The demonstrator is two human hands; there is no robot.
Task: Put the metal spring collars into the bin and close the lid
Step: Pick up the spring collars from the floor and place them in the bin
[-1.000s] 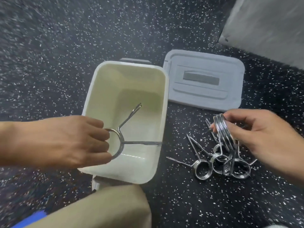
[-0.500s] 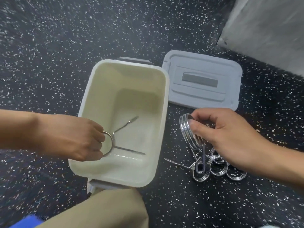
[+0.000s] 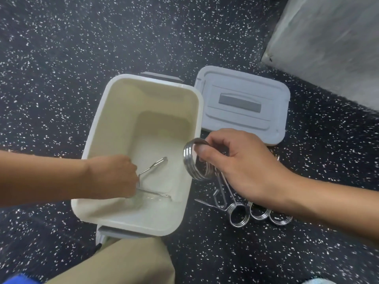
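1. Since the earlier frames, both of my hands have travelled: my left hand [image 3: 114, 177] has sunk from the rim down into the bin [image 3: 143, 224], and my right hand [image 3: 235, 162] has carried its collar leftward from the pile to the bin's right rim.
2. Left hand is closed around the coil of a spring collar [image 3: 153, 181] low inside the bin; the coil is hidden by my fingers, and only its two wire arms show, one pointing up-right, the other lying along the bin floor toward the right.
3. Right hand pinches a second collar [image 3: 191, 160] by its coil, thumb against the ring, with its wire arms hanging down past the bin's outer wall at centre frame.
4. Three more collars [image 3: 260, 214] lie on the speckled floor [image 3: 61, 58] at lower right of centre, just beside the bin and partly under my right wrist.
5. Grey lid [image 3: 242, 105] lies flat on the floor, touching the bin's upper right corner, handle side up; the bin is uncovered.
6. My knee in tan trousers [image 3: 127, 261] sits at the bottom edge, against the bin's near end.
7. A pale grey slab [image 3: 332, 42] fills the upper right corner.
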